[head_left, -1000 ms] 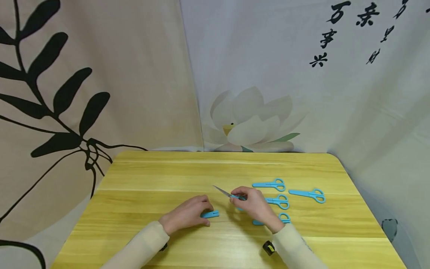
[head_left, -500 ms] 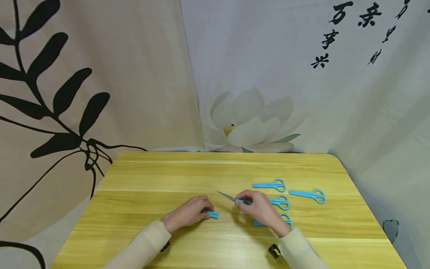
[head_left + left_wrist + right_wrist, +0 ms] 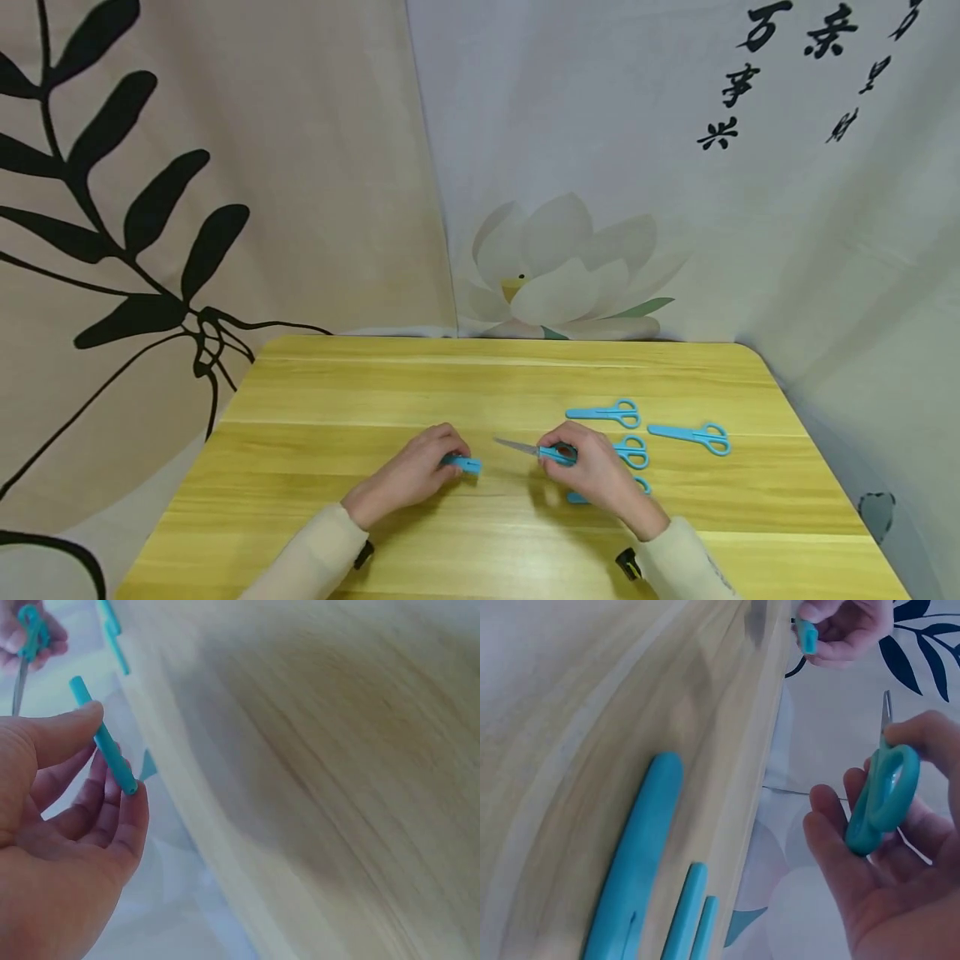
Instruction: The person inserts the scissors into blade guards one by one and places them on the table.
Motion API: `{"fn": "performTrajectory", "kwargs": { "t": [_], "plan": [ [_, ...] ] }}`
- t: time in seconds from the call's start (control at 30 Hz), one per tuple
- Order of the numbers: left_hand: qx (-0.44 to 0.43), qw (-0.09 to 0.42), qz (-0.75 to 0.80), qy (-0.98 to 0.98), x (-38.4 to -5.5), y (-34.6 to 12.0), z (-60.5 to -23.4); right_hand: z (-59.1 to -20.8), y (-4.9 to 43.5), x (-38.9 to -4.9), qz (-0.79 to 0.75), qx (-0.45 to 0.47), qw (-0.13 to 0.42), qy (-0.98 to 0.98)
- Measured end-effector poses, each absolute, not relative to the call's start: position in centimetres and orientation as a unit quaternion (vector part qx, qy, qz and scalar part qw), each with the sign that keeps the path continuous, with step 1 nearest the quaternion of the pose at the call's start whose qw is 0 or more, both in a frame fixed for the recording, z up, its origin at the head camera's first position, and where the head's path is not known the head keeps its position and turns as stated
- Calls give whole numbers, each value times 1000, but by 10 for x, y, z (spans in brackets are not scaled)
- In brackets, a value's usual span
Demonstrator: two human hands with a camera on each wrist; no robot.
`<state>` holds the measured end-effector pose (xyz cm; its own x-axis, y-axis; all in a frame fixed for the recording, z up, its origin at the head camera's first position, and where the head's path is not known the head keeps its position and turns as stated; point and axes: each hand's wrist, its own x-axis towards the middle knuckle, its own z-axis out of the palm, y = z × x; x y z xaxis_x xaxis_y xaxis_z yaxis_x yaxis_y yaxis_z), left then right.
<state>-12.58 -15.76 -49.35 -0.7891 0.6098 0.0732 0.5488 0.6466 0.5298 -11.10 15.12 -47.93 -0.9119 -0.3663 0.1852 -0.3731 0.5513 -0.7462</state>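
In the head view my left hand [image 3: 408, 479] pinches a short blue scissors cover [image 3: 463, 464] between thumb and fingers. In the left wrist view the cover [image 3: 116, 754] lies along the fingertips, with the thumb on its side. To the right, my right hand [image 3: 596, 473] holds blue-handled scissors [image 3: 555, 455] by the handles. Their bare metal blades point left toward the cover, with a gap between the two. In the right wrist view the scissors' ring handles [image 3: 889, 787] rest between thumb and fingers, and the blades appear closed together.
Several more blue scissors with covered blades lie on the wooden table [image 3: 337, 392]: one pair at the back [image 3: 600, 413], one at far right [image 3: 688, 433], others partly behind my right hand. A printed curtain [image 3: 337, 167] hangs behind the table.
The scissors in my right hand have shifted right and turned, so their blades lie nearer level. My left hand has moved slightly left and up with the cover.
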Motion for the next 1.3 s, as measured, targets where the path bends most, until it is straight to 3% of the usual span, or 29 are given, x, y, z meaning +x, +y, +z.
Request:
{"fn": "performTrajectory", "kwargs": {
  "t": [0.57, 1.3],
  "plan": [
    [285, -30, 337, 897, -112, -156, -482, -487, 152, -104, 360, 311, 112, -873],
    [280, -42, 376, 882, -108, -153, -487, -488, 141, -103, 317, 311, 125, -887]
  ]
}}
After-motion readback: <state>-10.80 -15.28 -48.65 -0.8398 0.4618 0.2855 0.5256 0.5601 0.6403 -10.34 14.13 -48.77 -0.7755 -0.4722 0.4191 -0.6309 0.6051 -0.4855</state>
